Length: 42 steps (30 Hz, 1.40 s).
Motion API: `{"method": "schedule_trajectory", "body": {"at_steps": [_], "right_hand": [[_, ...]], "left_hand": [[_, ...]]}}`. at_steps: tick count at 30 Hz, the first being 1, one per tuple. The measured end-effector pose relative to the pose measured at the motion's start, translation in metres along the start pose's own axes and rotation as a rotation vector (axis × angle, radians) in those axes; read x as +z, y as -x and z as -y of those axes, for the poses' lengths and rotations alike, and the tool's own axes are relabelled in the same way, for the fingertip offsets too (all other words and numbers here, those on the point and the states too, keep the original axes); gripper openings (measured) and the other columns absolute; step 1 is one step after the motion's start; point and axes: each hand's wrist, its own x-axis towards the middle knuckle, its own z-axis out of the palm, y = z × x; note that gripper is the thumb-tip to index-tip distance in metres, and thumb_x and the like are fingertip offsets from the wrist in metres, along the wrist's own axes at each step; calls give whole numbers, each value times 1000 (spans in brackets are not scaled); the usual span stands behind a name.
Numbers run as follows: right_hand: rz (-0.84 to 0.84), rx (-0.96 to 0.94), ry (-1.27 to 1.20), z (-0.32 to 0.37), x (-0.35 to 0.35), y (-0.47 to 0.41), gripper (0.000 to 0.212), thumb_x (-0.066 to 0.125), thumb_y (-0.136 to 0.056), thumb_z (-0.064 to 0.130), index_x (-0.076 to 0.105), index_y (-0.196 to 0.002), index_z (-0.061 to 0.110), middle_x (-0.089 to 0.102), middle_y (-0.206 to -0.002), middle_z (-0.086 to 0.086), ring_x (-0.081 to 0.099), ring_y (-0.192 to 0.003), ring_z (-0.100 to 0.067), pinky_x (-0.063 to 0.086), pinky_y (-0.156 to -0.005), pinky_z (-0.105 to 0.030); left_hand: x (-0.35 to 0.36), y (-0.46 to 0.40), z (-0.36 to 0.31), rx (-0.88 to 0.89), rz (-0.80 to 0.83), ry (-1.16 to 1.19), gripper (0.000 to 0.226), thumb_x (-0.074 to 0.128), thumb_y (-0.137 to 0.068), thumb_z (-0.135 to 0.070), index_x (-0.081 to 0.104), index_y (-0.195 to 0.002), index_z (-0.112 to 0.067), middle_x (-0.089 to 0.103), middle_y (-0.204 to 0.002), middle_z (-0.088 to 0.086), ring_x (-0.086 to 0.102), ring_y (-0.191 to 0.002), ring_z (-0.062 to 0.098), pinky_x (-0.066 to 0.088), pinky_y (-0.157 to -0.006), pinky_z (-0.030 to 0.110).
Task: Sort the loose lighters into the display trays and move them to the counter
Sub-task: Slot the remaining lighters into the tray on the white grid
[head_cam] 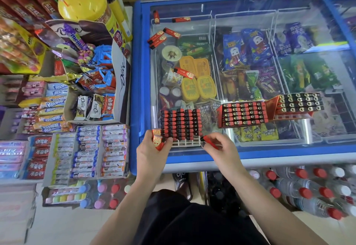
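A white display tray (185,143) nearly full of red-and-black lighters rests on the freezer's glass lid near its front edge. My left hand (154,148) grips the tray's left end, where a red card flap shows. My right hand (219,147) pinches a single red lighter (209,140) at the tray's front right corner. Two more filled trays (242,114) (300,103) lie to the right on the glass. Several loose red lighters lie farther back: a group (163,35), one (185,73) mid-lid, and two (181,19) (156,17) near the far edge.
The blue-framed chest freezer (135,90) holds ice creams under the glass. Left of it, a counter carries boxes of sweets and chocolate (92,82). Bottled water packs (308,189) stand on the floor at right, below the freezer front.
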Motion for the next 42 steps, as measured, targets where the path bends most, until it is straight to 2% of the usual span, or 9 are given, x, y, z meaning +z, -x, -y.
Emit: {"method": "schedule_trajectory", "body": {"at_steps": [5,11,15,20,24,32,35,39,42], "right_hand": [[-96,-267,276,-1,-1,-3,18,71,-93,12,72,-108,22,56,-70,9,53,-60,-8,42,-58,-16],[-48,-384,369,-7,8,-4,22,66,-95,9,69,-114,20,69,-82,9,66,-72,-7,57,-67,-31],[-29,-291,234,-7,13,0,24,66,-96,7,69,-117,17,70,-88,12,66,-84,-1,54,-73,-16],[-2,-21,-33,-9,22,-5,15,62,-101,18,68,-114,21,75,-91,4,74,-84,-16,63,-73,-37],[-68,242,-326,-1,27,-13,20,68,-99,24,63,-109,8,76,-83,-2,73,-72,-20,60,-61,-34],[-60,381,-221,6,26,-7,45,63,-95,54,55,-103,11,65,-75,-6,68,-62,-16,60,-65,-39],[-63,309,-141,7,31,6,35,60,-98,44,54,-99,10,58,-70,-7,58,-57,-15,52,-65,-36],[51,-13,-9,19,48,26,7,64,-94,13,58,-92,16,58,-76,2,54,-66,-11,46,-67,-28],[115,-262,85,33,61,30,29,64,-96,11,63,-123,24,59,-89,6,60,-77,-9,49,-72,-18]], "left_hand": [[-5,-4,6,-30,-1,1,24,78,-91,-32,58,-95,-21,69,-76,-7,61,-61,1,42,-55,12],[-5,-5,7,-123,31,117,24,76,-92,-38,57,-95,-24,71,-75,-1,71,-64,16,50,-59,26],[-5,-2,7,-236,88,310,30,66,-99,-38,59,-100,-9,67,-64,4,64,-58,15,51,-57,34],[-5,2,11,-349,98,525,21,56,-106,-25,61,-109,-5,71,-77,8,72,-69,21,55,-58,30],[-7,7,8,-326,155,559,22,61,-104,-26,69,-108,-6,79,-89,11,75,-80,20,58,-79,36],[-3,8,11,-433,149,650,21,68,-99,-34,73,-110,-17,79,-103,6,73,-98,23,54,-90,38],[-3,9,12,-446,156,657,20,69,-98,-35,72,-111,-20,79,-100,4,71,-94,20,55,-88,38],[-5,13,12,-406,184,599,20,71,-97,-35,73,-105,-17,74,-81,-3,67,-75,12,51,-72,31],[-8,14,17,-352,246,533,22,71,-97,-35,73,-105,-14,74,-82,1,68,-79,17,56,-75,34]]}}
